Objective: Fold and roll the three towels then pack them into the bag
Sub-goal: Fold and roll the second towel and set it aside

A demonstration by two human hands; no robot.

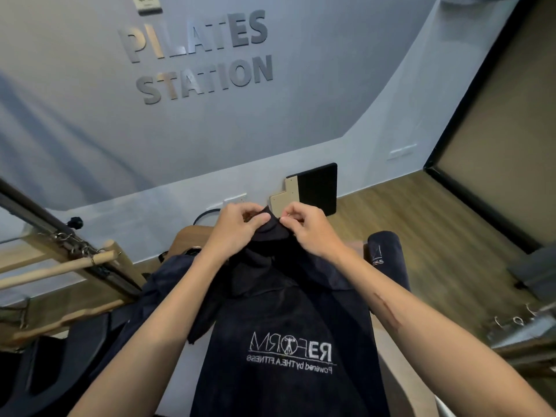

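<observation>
A dark navy towel (282, 326) with white embroidered lettering hangs in front of me, held up by its top edge. My left hand (237, 227) pinches the bunched top of the towel and my right hand (304, 227) pinches it right beside, the two hands almost touching. A second dark towel (388, 257), also with white embroidery, lies draped over a padded surface at the right. More dark cloth (156, 293) lies at the left behind my left forearm; whether it is another towel or the bag I cannot tell.
A wooden pilates frame with a bar (60, 266) and metal springs stands at the left. A black and beige board (313, 191) leans on the grey wall ahead. Wooden floor (421, 224) stretches to the right, with metal hooks (511, 320) at the right edge.
</observation>
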